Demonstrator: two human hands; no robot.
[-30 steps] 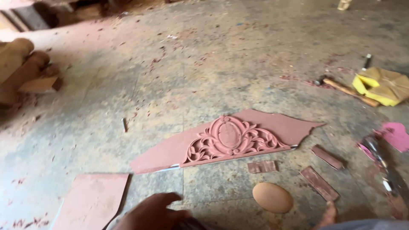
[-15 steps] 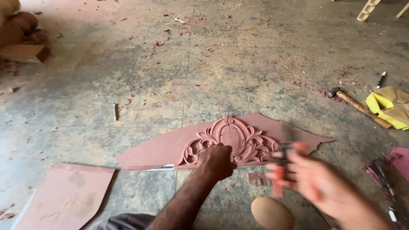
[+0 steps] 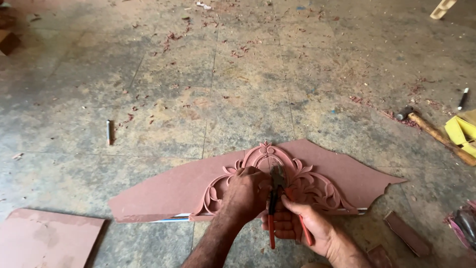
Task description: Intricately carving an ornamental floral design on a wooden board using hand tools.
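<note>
A reddish-brown carved board (image 3: 163,191) with an oval scrollwork ornament (image 3: 307,181) lies flat on the stone floor. My left hand (image 3: 245,193) presses down on the middle of the ornament, fingers curled. My right hand (image 3: 300,223) grips red-handled pliers (image 3: 275,198) just right of the left hand. The pliers' dark jaws point away from me at the carving's centre, between both hands. What the jaws touch is hidden by my fingers.
A hammer (image 3: 434,133) and a yellow object (image 3: 462,131) lie at the right edge. A flat reddish panel (image 3: 47,238) sits at bottom left. Small reddish strips (image 3: 406,233) lie at lower right. A dark pin-like tool (image 3: 108,131) rests to the left. Wood chips litter the floor.
Both hands came forward onto the carved board. My left hand now rests on the ornament, and my right hand has brought the pliers to its centre. The view has moved closer.
</note>
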